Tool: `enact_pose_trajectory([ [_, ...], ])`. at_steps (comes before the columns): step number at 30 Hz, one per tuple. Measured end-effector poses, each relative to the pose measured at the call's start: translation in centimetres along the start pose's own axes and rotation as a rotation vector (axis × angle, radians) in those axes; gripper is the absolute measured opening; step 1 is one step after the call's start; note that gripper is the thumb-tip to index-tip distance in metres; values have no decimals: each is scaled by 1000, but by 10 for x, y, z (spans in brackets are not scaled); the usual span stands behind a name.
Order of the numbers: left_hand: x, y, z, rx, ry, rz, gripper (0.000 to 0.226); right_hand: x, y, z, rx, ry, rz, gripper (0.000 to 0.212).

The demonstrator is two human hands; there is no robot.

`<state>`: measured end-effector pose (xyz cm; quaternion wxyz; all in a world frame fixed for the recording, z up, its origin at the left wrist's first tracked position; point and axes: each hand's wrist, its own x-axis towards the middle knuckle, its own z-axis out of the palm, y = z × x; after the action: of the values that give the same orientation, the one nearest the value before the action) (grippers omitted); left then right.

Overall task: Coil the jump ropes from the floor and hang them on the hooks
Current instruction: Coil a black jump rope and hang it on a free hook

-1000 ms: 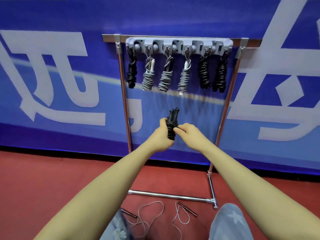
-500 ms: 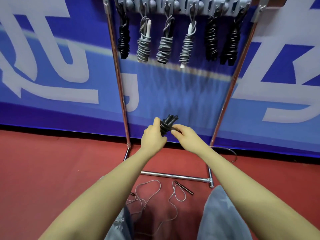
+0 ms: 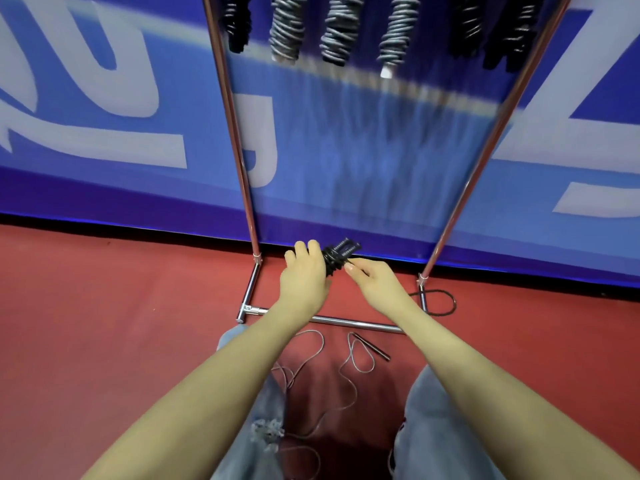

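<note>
While my left hand [image 3: 304, 278] grips the black coiled rope [image 3: 337, 258] low before the rack [image 3: 249, 188], my right hand [image 3: 372, 282] pinches its free end; I judge that end should be tucked tight before hanging. Count: six coiled bundles [image 3: 334, 32] hang above, two black at right, three grey, one black at left; one grey rope [image 3: 311, 375] and one black loop [image 3: 440, 301] lie on the floor.

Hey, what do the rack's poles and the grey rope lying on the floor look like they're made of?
The rack poles look like polished chromed metal: bright, mirror-like streaks run along them. The grey rope on the floor looks like thin plastic-coated cord, maybe wire inside: it is smooth and slightly glossy and holds springy loops.
</note>
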<state>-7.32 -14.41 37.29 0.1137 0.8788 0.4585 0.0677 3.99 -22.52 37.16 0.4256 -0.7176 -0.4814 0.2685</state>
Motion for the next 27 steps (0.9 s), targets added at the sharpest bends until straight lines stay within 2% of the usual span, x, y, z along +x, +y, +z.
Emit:
enact_pose_trajectory([
  [3,-1,1,8,144,151,28,52,1,5,6,-8,2,14,35],
  [5,-1,-2,14,104,52,-5,50,-2,7,12,-8,-45,10,24],
  [7,0,-11,25,4,-59,-38,51,-6,10,15,-27,-91,7,22],
  [10,1,-28,46,-137,-93,-64,41,-9,20,19,-91,-197,-10,24],
  [13,-6,-41,74,-398,-141,-116,32,-1,40,28,-157,-239,26,22],
  [18,-6,-48,101,-701,-188,-309,29,10,82,44,-456,-432,60,21],
  [19,-1,-50,101,-701,-178,-297,30,9,90,44,-493,-454,86,22],
  [22,10,-53,99,-627,-223,-121,24,3,109,44,-510,-490,164,24],
  [25,8,-50,96,-709,-270,-13,24,9,115,46,-582,-486,100,26],
  [27,7,-50,95,-683,-276,91,30,17,118,43,-652,-470,28,21],
])
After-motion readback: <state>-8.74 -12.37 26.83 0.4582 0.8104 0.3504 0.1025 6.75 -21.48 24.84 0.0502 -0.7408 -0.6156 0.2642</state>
